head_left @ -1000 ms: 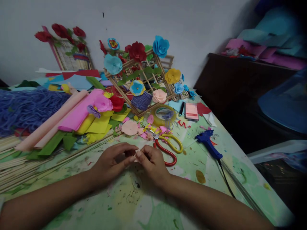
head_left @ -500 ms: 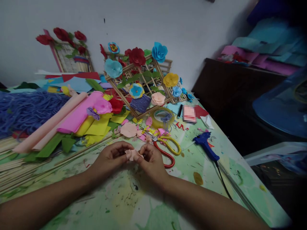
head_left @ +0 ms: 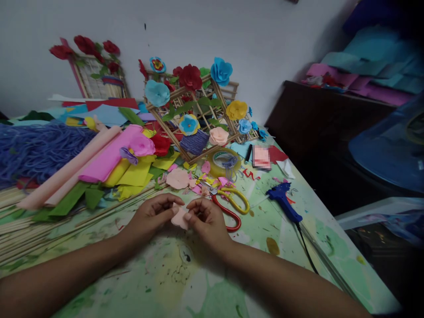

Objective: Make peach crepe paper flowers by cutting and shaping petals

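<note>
A small piece of peach paper [head_left: 179, 218] with a rounded lower edge is held just above the table between my two hands. My left hand [head_left: 158, 215] pinches its left side between thumb and fingers. On its right side, my right hand [head_left: 207, 219] does the same. Just beyond the right hand lie scissors [head_left: 235, 205] with one red and one yellow handle. A larger scalloped peach paper shape [head_left: 178, 178] rests behind the hands, beside pink and peach paper scraps [head_left: 205, 189].
A blue glue gun [head_left: 285, 201] with a cord lies at right. Behind stands a bamboo frame [head_left: 172, 142] bearing paper flowers, near a tape roll [head_left: 216, 170]. Paper rolls [head_left: 107, 161], blue yarn [head_left: 43, 148] and thin sticks [head_left: 33, 238] cover the left.
The peach paper, crumpled between the fingers before, is now spread flatter and shows more of its face. My hands have moved slightly apart.
</note>
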The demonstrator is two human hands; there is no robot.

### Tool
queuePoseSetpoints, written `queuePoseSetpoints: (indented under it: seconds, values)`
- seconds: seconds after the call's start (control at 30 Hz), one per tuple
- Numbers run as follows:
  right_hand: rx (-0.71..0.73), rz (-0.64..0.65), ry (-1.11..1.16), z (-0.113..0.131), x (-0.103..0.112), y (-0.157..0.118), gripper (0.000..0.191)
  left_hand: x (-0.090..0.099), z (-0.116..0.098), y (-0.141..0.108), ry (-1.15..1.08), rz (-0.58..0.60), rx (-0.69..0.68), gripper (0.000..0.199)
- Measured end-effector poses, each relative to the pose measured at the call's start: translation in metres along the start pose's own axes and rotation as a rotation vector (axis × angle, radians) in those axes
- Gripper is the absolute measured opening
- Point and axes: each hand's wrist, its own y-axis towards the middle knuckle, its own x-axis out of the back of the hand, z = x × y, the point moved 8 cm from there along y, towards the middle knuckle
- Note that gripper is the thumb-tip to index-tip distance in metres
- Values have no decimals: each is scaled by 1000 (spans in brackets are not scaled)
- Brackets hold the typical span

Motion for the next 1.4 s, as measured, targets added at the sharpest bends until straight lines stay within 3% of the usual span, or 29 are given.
queuePoseSetpoints:
  seconds: [0.17,0.37,0.47,0.53,0.7,0.97,1.23,1.4]
  values:
    - [35,14,-64,2,-2,-2,16,-2,-1,-1,15,-10,24,23]
    - [104,74,-379,12,-9,-10,35,-9,-9,-2,35,34,7,23]
    - [143,98,-480,15,-10,-13,23,-11,-9,-3,27,62,15,25]
    - [158,121,-470,15,-11,-12,16,-11,-9,-2,24,63,7,27]
    - [117,72,-296,9,-2,-6,32,-9,-5,-1,-38,61,-1,29]
    - [20,31,-181,0,3,-1,31,-2,4,2,-135,27,16,36]
    - [48,13,-225,2,3,-3,34,-20,0,0,-12,254,-29,43]
    - [34,6,-187,1,5,-1,37,-22,1,1,11,243,-34,37]
